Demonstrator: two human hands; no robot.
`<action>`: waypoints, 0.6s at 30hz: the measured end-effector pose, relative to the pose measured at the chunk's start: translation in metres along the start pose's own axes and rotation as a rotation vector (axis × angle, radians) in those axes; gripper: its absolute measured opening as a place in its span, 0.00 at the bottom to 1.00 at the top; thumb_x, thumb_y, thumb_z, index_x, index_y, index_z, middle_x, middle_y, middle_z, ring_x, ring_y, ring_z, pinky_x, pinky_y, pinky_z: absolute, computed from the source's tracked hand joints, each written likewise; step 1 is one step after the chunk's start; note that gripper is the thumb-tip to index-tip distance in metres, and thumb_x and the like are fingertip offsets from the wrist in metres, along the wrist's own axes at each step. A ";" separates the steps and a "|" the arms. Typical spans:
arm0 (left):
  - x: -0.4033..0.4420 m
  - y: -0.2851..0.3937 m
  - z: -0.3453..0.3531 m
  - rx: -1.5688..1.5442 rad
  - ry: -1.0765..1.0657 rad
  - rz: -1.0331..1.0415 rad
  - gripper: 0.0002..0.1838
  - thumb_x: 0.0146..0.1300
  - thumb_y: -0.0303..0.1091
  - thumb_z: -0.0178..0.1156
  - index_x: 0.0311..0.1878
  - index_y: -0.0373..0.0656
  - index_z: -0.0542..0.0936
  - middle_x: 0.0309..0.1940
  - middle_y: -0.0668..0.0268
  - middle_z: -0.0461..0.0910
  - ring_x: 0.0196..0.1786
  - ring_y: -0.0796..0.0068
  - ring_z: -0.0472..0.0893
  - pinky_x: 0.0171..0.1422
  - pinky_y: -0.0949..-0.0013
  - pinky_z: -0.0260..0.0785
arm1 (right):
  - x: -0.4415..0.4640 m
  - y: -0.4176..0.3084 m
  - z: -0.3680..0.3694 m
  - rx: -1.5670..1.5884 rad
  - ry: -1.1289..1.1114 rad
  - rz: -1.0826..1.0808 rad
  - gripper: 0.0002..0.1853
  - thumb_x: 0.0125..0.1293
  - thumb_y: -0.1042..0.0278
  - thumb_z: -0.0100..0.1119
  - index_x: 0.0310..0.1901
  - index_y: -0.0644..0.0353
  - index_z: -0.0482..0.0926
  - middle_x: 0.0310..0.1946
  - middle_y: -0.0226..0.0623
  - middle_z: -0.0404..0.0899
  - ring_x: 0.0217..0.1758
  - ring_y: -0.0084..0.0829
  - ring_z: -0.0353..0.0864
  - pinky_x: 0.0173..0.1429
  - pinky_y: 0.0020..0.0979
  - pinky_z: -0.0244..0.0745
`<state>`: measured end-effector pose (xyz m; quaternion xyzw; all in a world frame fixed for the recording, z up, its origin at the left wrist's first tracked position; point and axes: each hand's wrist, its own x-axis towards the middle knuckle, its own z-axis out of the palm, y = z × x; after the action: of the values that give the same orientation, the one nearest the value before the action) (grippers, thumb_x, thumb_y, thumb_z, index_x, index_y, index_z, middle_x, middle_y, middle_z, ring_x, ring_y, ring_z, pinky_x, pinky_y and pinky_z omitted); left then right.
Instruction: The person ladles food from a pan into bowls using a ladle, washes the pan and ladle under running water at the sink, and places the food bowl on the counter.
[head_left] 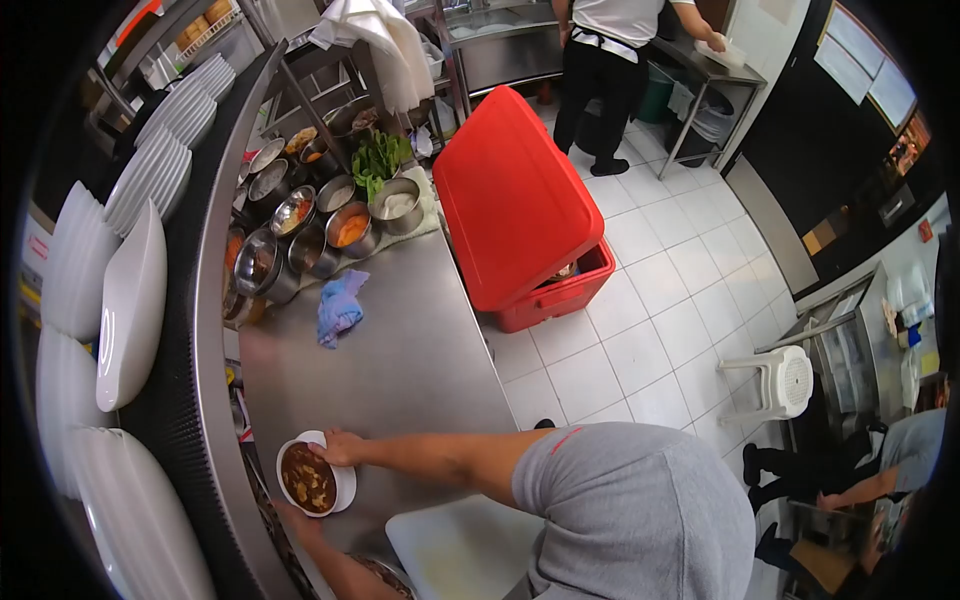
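Note:
A white bowl [308, 478] of brown stew with pale pieces rests on a white plate [345, 487] near the left edge of the steel counter [390, 350]. My right hand [343, 448] grips the rim of the plate from the upper right, its fingers bent close to the bowl. My left hand [292, 518] is at the lower left of the bowl, against or very near it; its fingers are not clear. A white cutting board [460, 545] lies beside my left forearm. Farther up the counter is a crumpled blue cloth [340, 308].
Metal pots [262, 265] of ingredients and leafy greens [378, 160] crowd the counter's far end. Stacked white plates [75, 260] line the shelf at left. A red cooler [520, 200] with a raised lid, a white stool [785, 383] and other people [605, 80] are on the right.

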<state>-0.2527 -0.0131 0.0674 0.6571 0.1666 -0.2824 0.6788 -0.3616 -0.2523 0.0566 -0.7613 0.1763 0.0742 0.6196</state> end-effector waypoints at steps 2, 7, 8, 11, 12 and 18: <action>-0.012 0.000 0.014 0.034 0.050 0.019 0.52 0.67 0.78 0.25 0.79 0.42 0.49 0.79 0.56 0.52 0.78 0.51 0.58 0.77 0.45 0.55 | -0.010 0.003 -0.007 -0.044 -0.008 -0.041 0.47 0.71 0.28 0.33 0.66 0.73 0.64 0.66 0.62 0.66 0.71 0.54 0.65 0.73 0.45 0.63; 0.002 -0.021 0.010 0.065 -0.062 -0.014 0.53 0.66 0.78 0.25 0.79 0.42 0.48 0.78 0.56 0.53 0.77 0.52 0.59 0.77 0.45 0.56 | -0.027 0.023 -0.014 -0.030 0.128 -0.037 0.45 0.71 0.28 0.33 0.63 0.72 0.68 0.63 0.61 0.70 0.69 0.54 0.68 0.72 0.45 0.63; 0.003 -0.026 0.011 0.069 -0.070 -0.015 0.53 0.66 0.78 0.25 0.79 0.42 0.48 0.78 0.56 0.53 0.77 0.52 0.59 0.77 0.45 0.56 | -0.031 0.027 -0.018 -0.030 0.136 -0.034 0.45 0.71 0.28 0.33 0.63 0.72 0.68 0.63 0.61 0.70 0.69 0.54 0.68 0.72 0.45 0.63; -0.029 -0.024 0.041 0.082 -0.077 -0.021 0.52 0.67 0.77 0.26 0.79 0.40 0.48 0.77 0.55 0.55 0.77 0.54 0.60 0.77 0.49 0.57 | -0.066 0.030 -0.042 -0.014 0.176 -0.028 0.45 0.71 0.27 0.32 0.61 0.70 0.70 0.62 0.60 0.71 0.67 0.54 0.71 0.71 0.46 0.65; -0.026 -0.029 0.047 0.075 -0.100 0.010 0.52 0.67 0.77 0.27 0.79 0.40 0.48 0.78 0.55 0.54 0.77 0.54 0.60 0.77 0.50 0.57 | -0.083 0.029 -0.052 -0.008 0.192 -0.031 0.45 0.71 0.27 0.32 0.60 0.69 0.70 0.61 0.61 0.72 0.66 0.54 0.72 0.69 0.46 0.66; -0.116 -0.039 0.139 0.256 -0.190 0.206 0.54 0.66 0.79 0.28 0.80 0.45 0.36 0.80 0.54 0.45 0.79 0.54 0.53 0.81 0.52 0.47 | -0.187 0.045 -0.112 0.090 0.300 -0.030 0.44 0.70 0.27 0.36 0.60 0.70 0.71 0.57 0.61 0.75 0.63 0.56 0.74 0.67 0.46 0.69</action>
<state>-0.3875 -0.1302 0.1172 0.7220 -0.0038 -0.2912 0.6277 -0.5634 -0.3356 0.1020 -0.7377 0.2587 -0.0577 0.6209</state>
